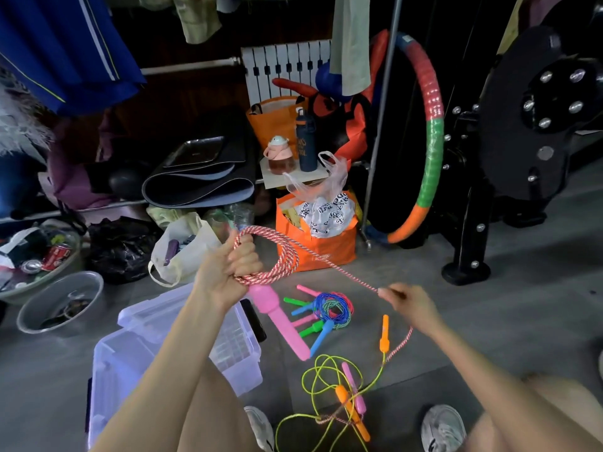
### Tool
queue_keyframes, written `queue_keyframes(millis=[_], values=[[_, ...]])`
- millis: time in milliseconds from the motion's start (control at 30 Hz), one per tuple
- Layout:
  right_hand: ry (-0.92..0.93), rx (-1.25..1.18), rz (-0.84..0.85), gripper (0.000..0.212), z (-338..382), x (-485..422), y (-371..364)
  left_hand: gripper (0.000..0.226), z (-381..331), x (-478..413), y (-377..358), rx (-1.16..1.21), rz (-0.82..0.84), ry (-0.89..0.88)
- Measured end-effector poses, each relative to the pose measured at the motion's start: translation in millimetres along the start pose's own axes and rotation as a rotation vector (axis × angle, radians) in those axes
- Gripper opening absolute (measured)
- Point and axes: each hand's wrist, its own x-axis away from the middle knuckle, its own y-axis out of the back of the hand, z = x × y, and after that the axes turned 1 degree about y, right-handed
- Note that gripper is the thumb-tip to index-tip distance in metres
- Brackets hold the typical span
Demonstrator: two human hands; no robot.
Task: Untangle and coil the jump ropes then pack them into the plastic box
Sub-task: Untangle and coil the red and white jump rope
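1. Red-and-white braided rope (342,270) is the one being worked. Several loops of it sit in the left hand (228,265), fingers curled tight round the coil and held up above the floor.
2. Pink handle (280,321) hangs down from that fist. Its upper end is hidden behind the hand.
3. Right hand (408,301) is well apart from the left and pinches the same rope at the end of a taut stretch. It is blurred on my feed, so I cannot tell which fingers do the pinching.
4. Below the right hand the rope drops toward a yellow-green rope (303,383) tangled on the floor with orange and pink handles. I cannot make out where the braided rope ends in that knot.
5. Coiled bundle (332,305) of blue, green and red ropes lies on the floor, near the clear plastic box (235,363).
6. Box sits at lower left, partly covered by the left forearm. I cannot see what is inside.
7. Writing: navy bottle (306,141) carries pale lettering, too small for me to read. White bag (326,213) inside the orange bag (316,252) shows black print, creased and illegible.
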Motion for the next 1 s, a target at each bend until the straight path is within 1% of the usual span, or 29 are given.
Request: queue_keyframes(millis=[33,67,100,133,167,200,233,267,300,333,367,433,467,500,567,633,667,733,800,867,900,1000], values=[[0.030,0.158,0.005,0.037,-0.8,2.7,-9.9,0.032,3.7,-3.0,-1.9,-0.028,-0.070,-0.014],[0.086,0.333,0.007,0.033,8.1,7.9,-17.6,0.028,7.4,-6.2,-3.6,-0.077,-0.186,-0.047],[0.191,0.511,0.020,0.029,17.6,12.1,-26.0,0.027,11.6,-8.5,-6.9,-0.156,-0.322,-0.096],[0.355,0.674,0.052,0.028,29.5,18.0,-33.1,0.028,16.1,-11.0,-10.3,-0.245,-0.418,-0.144],[0.476,0.772,0.083,0.033,43.8,26.9,-37.5,0.031,20.9,-13.6,-14.8,-0.319,-0.467,-0.176],[0.568,0.792,0.117,0.035,57.6,36.4,-38.6,0.033,25.7,-16.6,-17.8,-0.370,-0.488,-0.197],[0.717,0.827,0.095,0.030,67.9,43.7,-37.2,0.034,30.3,-19.1,-19.7,-0.405,-0.505,-0.209],[0.832,0.826,0.117,0.021,76.2,50.3,-34.3,0.034,34.0,-21.0,-20.1,-0.434,-0.520,-0.215],[0.901,0.757,0.178,0.013,84.2,53.5,-31.1,0.034,37.5,-21.7,-20.9,-0.468,-0.529,-0.219],[0.892,0.702,0.261,0.016,92.0,56.6,-26.6,0.033,39.8,-22.0,-20.7,-0.508,-0.541,-0.225],[0.919,0.690,0.286,0.019,99.4,57.3,-22.0,0.033,42.1,-21.8,-21.5,-0.551,-0.542,-0.226],[1.004,0.612,0.230,0.015,114.4,52.2,-10.3,0.033,46.5,-21.2,-21.9,-0.653,-0.535,-0.222],[0.971,0.490,0.256,0.008,122.5,49.1,-2.4,0.033,49.1,-20.5,-24.1,-0.712,-0.537,-0.215],[0.929,0.373,0.255,0.007,129.4,45.0,5.0,0.033,51.1,-19.5,-25.5,-0.782,-0.542,-0.204],[0.875,0.168,0.267,0.013,144.8,40.5,17.8,0.035,56.0,-17.9,-27.6,-0.958,-0.537,-0.175],[0.834,0.058,0.260,0.009,153.3,34.3,24.1,0.032,61.0,-17.9,-30.9,-1.093,-0.532,-0.158],[0.795,0.007,0.255,0.007,155.0,28.8,25.0,0.029,63.2,-18.5,-31.9,-1.108,-0.533,-0.149],[0.706,-0.115,0.254,0.005,159.0,20.9,27.9,0.028,67.6,-17.6,-36.8,-1.043,-0.511,-0.096],[0.632,-0.169,0.227,0.003,158.7,11.7,30.0,0.035,70.9,-15.0,-44.1,-0.921,-0.443,-0.018],[0.613,-0.155,0.185,0.008,155.6,4.6,30.9,0.036,73.7,-11.6,-49.1,-0.766,-0.382,0.039],[0.608,-0.151,0.168,0.011,153.3,2.4,30.9,0.035,74.8,-10.2,-51.4,-0.702,-0.378,0.059],[0.591,-0.219,0.187,0.007,144.1,-1.0,32.0,0.030,75.5,-9.5,-51.3,-0.587,-0.366,0.108]])
